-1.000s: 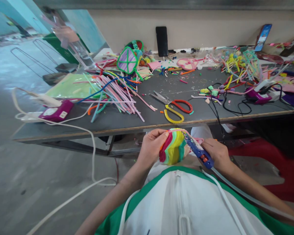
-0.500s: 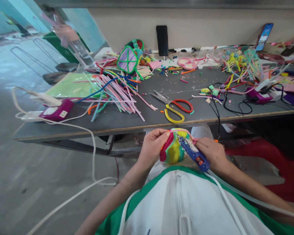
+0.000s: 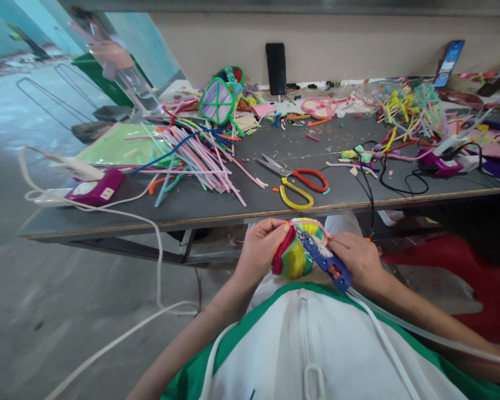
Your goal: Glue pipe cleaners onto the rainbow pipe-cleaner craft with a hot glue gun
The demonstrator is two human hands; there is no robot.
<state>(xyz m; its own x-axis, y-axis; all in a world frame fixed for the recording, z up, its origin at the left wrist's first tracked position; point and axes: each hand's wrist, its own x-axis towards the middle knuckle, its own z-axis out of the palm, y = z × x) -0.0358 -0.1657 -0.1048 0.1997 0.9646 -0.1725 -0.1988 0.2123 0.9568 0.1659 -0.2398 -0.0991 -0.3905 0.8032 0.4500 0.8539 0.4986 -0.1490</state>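
Observation:
My left hand (image 3: 261, 247) pinches the left edge of a round striped piece (image 3: 295, 258) in red, green, yellow and teal, held above my lap. A pink pipe cleaner (image 3: 309, 221) runs along its top edge, from my left fingertips to my right fingers. My right hand (image 3: 356, 256) is closed on the blue glue gun (image 3: 327, 261), with the pink strand at its fingertips. The gun's nozzle points up and left, close to the piece's top edge near my left thumb. Whether it touches cannot be made out.
On the grey table (image 3: 233, 214) ahead lie scissors (image 3: 294, 180), a pipe cleaner pile (image 3: 200, 158) and a purple power socket (image 3: 95, 188). A phone (image 3: 276, 69) leans at the back. White cables hang at the left. A red stool (image 3: 454, 266) stands at the right.
The glue gun and my right hand have shifted slightly left, bringing the nozzle nearer my left thumb. My left hand and the striped piece look almost unmoved.

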